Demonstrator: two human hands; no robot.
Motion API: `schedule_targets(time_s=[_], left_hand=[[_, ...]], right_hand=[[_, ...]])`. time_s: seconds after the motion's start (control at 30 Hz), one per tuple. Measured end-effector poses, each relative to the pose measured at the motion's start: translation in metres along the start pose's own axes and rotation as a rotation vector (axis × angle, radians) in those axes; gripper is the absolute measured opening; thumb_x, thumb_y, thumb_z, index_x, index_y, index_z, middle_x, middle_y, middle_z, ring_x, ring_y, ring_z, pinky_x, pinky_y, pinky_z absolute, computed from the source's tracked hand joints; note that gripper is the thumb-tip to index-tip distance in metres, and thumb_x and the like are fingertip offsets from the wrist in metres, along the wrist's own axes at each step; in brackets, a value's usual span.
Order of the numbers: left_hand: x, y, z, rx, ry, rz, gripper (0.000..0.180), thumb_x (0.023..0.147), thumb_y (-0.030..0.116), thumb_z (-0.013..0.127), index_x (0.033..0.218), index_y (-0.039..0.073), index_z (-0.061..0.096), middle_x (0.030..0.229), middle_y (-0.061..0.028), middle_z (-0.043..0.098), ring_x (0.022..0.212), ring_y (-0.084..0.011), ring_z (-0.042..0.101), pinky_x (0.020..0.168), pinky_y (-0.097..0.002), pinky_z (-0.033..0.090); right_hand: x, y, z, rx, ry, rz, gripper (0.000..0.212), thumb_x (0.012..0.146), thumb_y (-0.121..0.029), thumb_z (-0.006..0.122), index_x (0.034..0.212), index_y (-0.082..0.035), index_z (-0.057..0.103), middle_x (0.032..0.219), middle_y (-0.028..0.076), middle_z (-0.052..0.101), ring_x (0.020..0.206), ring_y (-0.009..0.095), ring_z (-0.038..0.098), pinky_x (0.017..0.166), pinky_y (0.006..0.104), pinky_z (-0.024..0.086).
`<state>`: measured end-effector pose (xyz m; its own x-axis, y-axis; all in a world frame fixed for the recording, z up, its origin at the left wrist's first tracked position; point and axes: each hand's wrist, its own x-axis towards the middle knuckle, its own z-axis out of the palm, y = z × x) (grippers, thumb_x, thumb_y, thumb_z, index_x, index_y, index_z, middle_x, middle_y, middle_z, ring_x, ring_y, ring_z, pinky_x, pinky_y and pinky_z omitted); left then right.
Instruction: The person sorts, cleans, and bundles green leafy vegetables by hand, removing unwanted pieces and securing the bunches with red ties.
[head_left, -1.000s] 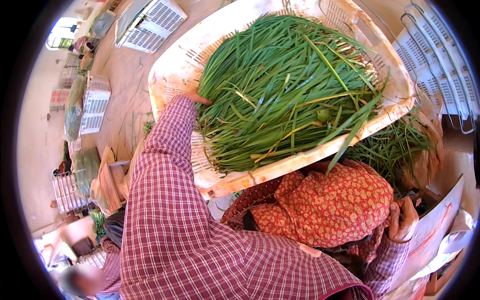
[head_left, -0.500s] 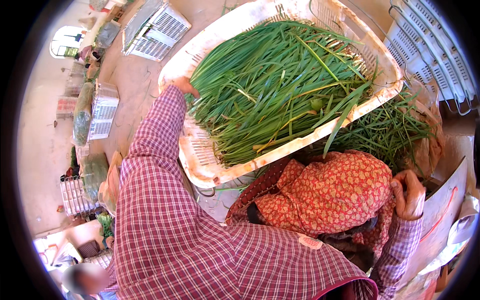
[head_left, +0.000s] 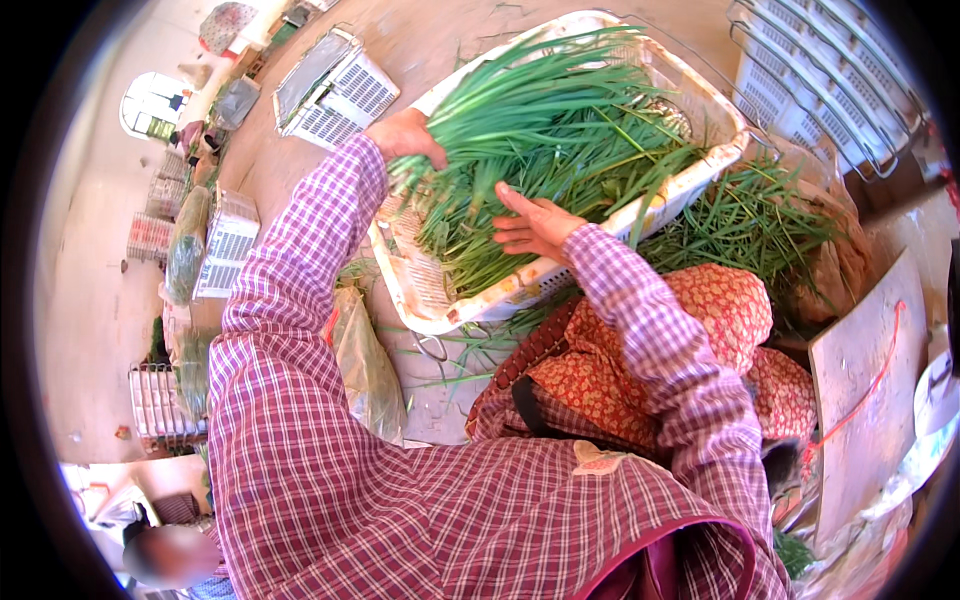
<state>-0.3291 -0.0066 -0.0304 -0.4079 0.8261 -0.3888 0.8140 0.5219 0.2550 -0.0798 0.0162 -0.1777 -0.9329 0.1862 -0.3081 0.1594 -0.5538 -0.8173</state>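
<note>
A white plastic crate (head_left: 408, 268) with dirty slatted walls stands in front of me, heaped with long green chives (head_left: 590, 175). At its left end my left hand (head_left: 408, 138) is closed round the ends of a bunch of chives (head_left: 525, 95), lifted a little above the heap, its leaves fanning to the right. My right hand (head_left: 538, 225) is over the crate's near rim, fingers spread and palm turned toward the chives, holding nothing.
More loose chives (head_left: 740, 220) lie right of the crate beside a brown plastic bag (head_left: 825, 265). A board (head_left: 865, 390) stands at the right. White crates stand stacked (head_left: 820, 80) at the far right and singly (head_left: 345, 95) behind. A clear bag (head_left: 365, 360) lies near my left arm.
My left hand has taken hold of a bunch of chives and raised it. My right hand has moved from beside my red flowered clothing to the crate's near side, and its fingers have spread.
</note>
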Motion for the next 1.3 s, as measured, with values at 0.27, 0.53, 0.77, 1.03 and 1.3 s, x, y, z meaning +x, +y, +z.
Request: schedule_targets(time_s=[0.27,0.53,0.77,1.03,1.3], left_hand=[[-0.053,0.084,0.12,-0.122,-0.3,0.093,0.054,0.057,0.039,0.086,0.083,-0.006,0.07,0.083,-0.0163,0.07,0.076,-0.0282,0.067,0.073,-0.0332,0.053],[-0.086,0.1,0.122,0.003,-0.218,0.297,0.087,0.062,0.072,0.075,0.084,-0.011,0.061,0.077,-0.0172,0.062,0.072,-0.0246,0.062,0.065,-0.0359,0.049],[-0.16,0.112,0.103,-0.708,-0.18,0.484,0.054,0.093,0.033,0.064,0.132,-0.003,0.054,0.111,-0.0183,0.068,0.099,-0.0193,0.066,0.085,-0.0278,0.053],[-0.151,0.012,0.162,-1.286,-0.349,0.022,0.073,0.094,0.054,0.054,0.131,-0.009,0.05,0.119,-0.0238,0.063,0.099,-0.0301,0.068,0.087,-0.0358,0.055],[-0.126,0.094,0.24,-2.008,-0.517,0.026,0.075,0.088,0.065,0.056,0.135,0.007,0.048,0.133,-0.0112,0.055,0.121,-0.0279,0.052,0.101,-0.049,0.042]], right_hand=[[-0.008,0.043,-0.005,0.616,-0.039,-0.142,0.124,0.067,-0.086,0.058,0.154,-0.011,0.011,0.153,0.021,0.027,0.135,0.038,0.039,0.106,0.0626,0.033],[-0.035,0.026,0.002,0.697,0.25,-0.275,0.087,0.08,-0.058,0.07,0.145,-0.01,0.037,0.142,0.012,0.047,0.122,0.026,0.053,0.104,0.042,0.042],[-0.058,0.021,-0.029,0.65,0.342,-0.32,0.044,0.086,-0.044,0.065,0.107,-0.005,0.061,0.09,0.013,0.069,0.075,0.027,0.068,0.072,0.0415,0.058],[-0.098,0.042,-0.063,0.408,0.405,-0.273,0.044,0.09,-0.038,0.065,0.118,-0.005,0.058,0.102,0.01,0.067,0.09,0.021,0.066,0.082,0.0361,0.055],[-0.141,0.052,-0.04,0.526,0.15,-0.217,0.048,0.089,-0.039,0.067,0.119,-0.002,0.058,0.1,0.011,0.07,0.085,0.022,0.069,0.078,0.0366,0.059]])
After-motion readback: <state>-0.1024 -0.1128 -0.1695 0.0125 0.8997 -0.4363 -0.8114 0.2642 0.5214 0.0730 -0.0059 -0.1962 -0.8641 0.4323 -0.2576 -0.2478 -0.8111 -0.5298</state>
